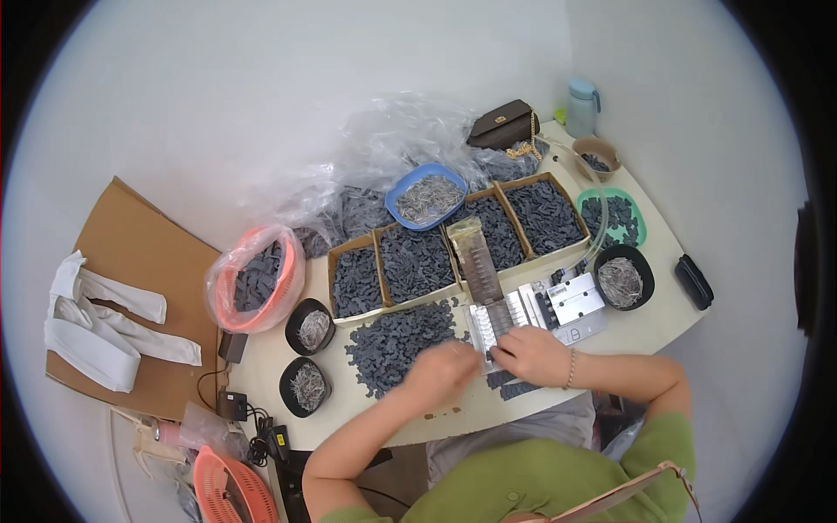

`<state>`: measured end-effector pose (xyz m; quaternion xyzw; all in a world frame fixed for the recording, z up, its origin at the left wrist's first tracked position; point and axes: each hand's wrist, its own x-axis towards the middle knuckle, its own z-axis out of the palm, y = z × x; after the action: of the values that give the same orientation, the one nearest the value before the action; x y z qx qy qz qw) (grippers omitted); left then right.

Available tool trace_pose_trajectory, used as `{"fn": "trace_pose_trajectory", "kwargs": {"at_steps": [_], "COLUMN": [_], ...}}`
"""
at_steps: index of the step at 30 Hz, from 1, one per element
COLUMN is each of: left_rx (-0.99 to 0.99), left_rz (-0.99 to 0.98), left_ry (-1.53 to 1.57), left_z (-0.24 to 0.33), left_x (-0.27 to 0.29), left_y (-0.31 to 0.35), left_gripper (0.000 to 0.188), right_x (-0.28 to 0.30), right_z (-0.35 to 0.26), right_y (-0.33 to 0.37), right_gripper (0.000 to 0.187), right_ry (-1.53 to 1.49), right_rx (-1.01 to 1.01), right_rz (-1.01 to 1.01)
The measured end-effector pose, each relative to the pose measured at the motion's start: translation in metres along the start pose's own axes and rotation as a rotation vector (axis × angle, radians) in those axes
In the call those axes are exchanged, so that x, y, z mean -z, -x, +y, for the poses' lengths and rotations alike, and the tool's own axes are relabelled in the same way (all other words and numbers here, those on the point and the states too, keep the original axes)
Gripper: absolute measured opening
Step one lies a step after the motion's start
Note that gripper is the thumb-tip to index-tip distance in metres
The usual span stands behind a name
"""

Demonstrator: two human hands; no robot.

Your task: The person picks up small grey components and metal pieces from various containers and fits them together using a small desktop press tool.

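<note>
At the left edge of a metal fixture [523, 312] with rows of slots, my left hand [443, 375] is curled, its fingertips drawn together and slightly blurred. What it pinches is too small to make out. My right hand [536, 356] rests on the fixture's near side, fingers bent and pressed together at the slots; anything in them is hidden. A clear slotted strip [475, 261] extends from the fixture toward the boxes. Left of my left hand lies a loose pile of small dark grey parts [392, 344]. More grey pieces [514, 386] lie under my right wrist.
Behind the pile stand cardboard boxes [375, 292] of grey parts, with a blue tray [397, 209] of metal pins. Black bowls [292, 403] of pins sit left; another black bowl [647, 277] is right. A clear hose [602, 209] curves to the fixture. A black case [693, 281] lies right.
</note>
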<state>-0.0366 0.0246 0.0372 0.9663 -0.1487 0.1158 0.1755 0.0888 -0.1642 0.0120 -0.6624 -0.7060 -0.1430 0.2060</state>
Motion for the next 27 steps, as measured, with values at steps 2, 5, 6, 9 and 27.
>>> {"fn": "trace_pose_trajectory", "kwargs": {"at_steps": [2, 5, 6, 9, 27], "left_rx": [0.078, 0.156, 0.178, 0.217, 0.168], "left_rz": [0.076, 0.344, 0.373, 0.347, 0.234], "left_ry": [-0.049, -0.186, -0.234, -0.304, 0.184], "left_z": [-0.034, -0.080, -0.092, -0.117, -0.009], "left_x": [0.013, 0.018, 0.015, 0.008, -0.020], "left_y": [-0.013, -0.044, -0.053, -0.070, -0.026], "left_gripper": [0.014, 0.007, 0.007, 0.006, 0.009], "right_x": [0.004, 0.005, 0.005, 0.004, 0.008], "right_z": [-0.004, -0.013, -0.015, -0.025, 0.135], "right_y": [0.003, 0.004, 0.003, -0.001, -0.069], "right_gripper": [0.023, 0.028, 0.029, 0.028, 0.015], "right_ry": [0.051, 0.171, 0.221, 0.383, 0.260], "right_rx": [-0.003, 0.014, 0.024, 0.071, -0.275], "right_rz": [-0.015, -0.047, -0.059, -0.121, -0.096]}}
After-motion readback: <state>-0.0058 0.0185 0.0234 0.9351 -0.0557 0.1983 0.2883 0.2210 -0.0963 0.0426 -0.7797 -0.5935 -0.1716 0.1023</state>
